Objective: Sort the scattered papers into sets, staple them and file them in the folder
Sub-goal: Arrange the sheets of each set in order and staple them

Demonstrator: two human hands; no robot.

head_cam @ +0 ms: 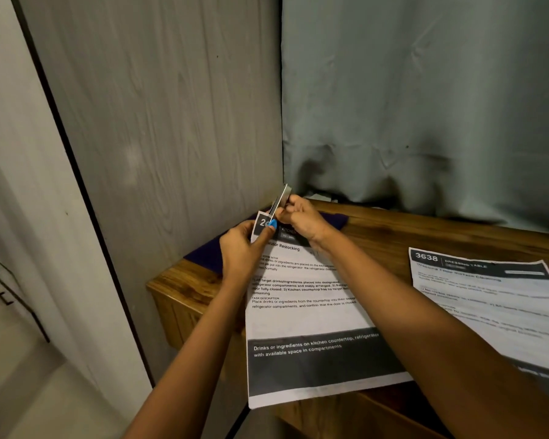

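Two printed papers lie on the wooden table [178, 280]: the nearer paper [308, 318] runs lengthwise away from the person, and the other paper [488, 296] lies to its right. At the nearer paper's far left corner the left hand [240, 248] pinches it. The right hand [301, 218] grips the stapler [281, 199], tilted steeply up over that corner. The purple folder [203, 258] lies beyond, partly underneath.

Your left hand [241, 248] pinches the paper [305, 315] at its corner; your right hand [301, 220], just beyond, grips the stapler [281, 198].
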